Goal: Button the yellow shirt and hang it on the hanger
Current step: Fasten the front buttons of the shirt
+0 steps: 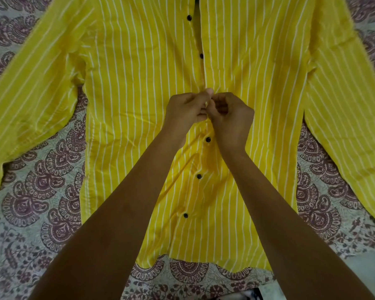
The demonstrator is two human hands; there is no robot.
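So the yellow shirt (139, 83) is spread flat, front up, on a bedsheet with a maroon paisley print (41, 191), collar end far from the camera and hem near, sleeves fanned out to the left and right. No hanger anywhere in view, so that part is clearly for later.

Both hands meet at the middle of the placket. The left hand (187, 111) and the right hand (232, 118) are curled and pressed up against each other, fingertips pinching the two front edges of the cloth together at one spot. I can't actually see the button they're working on, the fingers cover it.

Nearer than the hands, three dark buttons look done up: one just below the hands (208, 139), one midway (199, 176) and one near the hem (185, 215). Farther up, two more buttons (201, 56) sit beside an open gap, so my guess is it's roughly halfway through the buttoning.

Tips for this step, as I see it: keep the buttonhole edge taut with one hand, tilt the button on its edge and push it through instead of forcing it flat. The fabric looks thin and is already puckering around the placket, so smooth it flat first, and check the two edges line up so you don't skip a hole.
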